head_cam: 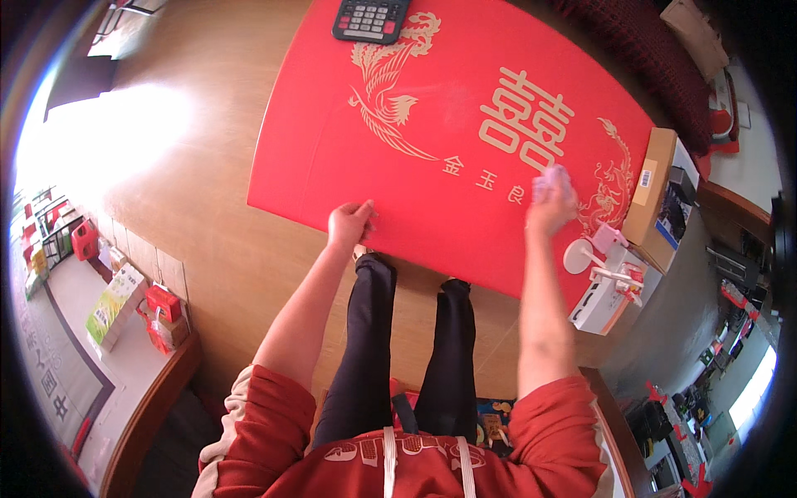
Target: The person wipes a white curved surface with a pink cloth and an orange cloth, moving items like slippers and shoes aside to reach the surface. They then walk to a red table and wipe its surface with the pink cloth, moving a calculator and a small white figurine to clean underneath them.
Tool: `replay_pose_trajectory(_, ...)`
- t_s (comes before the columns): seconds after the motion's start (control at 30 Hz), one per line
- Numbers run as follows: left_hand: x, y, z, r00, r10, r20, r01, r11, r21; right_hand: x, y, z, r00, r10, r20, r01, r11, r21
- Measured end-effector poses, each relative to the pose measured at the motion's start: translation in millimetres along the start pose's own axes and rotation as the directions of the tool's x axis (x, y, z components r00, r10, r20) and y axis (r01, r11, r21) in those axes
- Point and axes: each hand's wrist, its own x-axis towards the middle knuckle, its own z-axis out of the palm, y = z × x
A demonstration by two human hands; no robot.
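Note:
A red table cover point(398, 180) printed with a gold phoenix, a dragon and large characters lies before me. My right hand point(551, 208) holds a crumpled pinkish-purple cloth point(551, 180) against the cover, just below the large double character. At the cover's near edge is my left hand point(352, 224), its thumb and fingers bent close together around the rim; whether it pinches the edge is hard to tell. A black calculator point(371, 20) with grey and pink keys rests at the far edge, above the phoenix.
To the right stand a cardboard box point(644, 187), a white box point(601, 305) and a white stand with pink parts point(579, 255). A dark red woven cover point(647, 62) lies beyond. At left, a counter point(143, 373) bears cartons and a red package point(163, 303). Wooden floor point(230, 261) surrounds the table.

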Motion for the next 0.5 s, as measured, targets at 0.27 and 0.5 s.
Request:
replay_pose_trajectory(0.27, 48.9, 21.1, -35.6, 0.996, -0.074, 0.043, 0.067, 0.987, 0.146, -140.0, -174.8, 78.9, 0.633, -0.644, 0.430, 0.519, 0.765, 0.381)
replay_pose_trajectory(0.5, 41.0, 29.4, -46.5, 0.990, -0.136, 0.023, 0.133, 0.985, 0.111, 71.0, -130.5, 56.1, 0.941, -0.154, 0.301, 0.091, 0.973, 0.213)
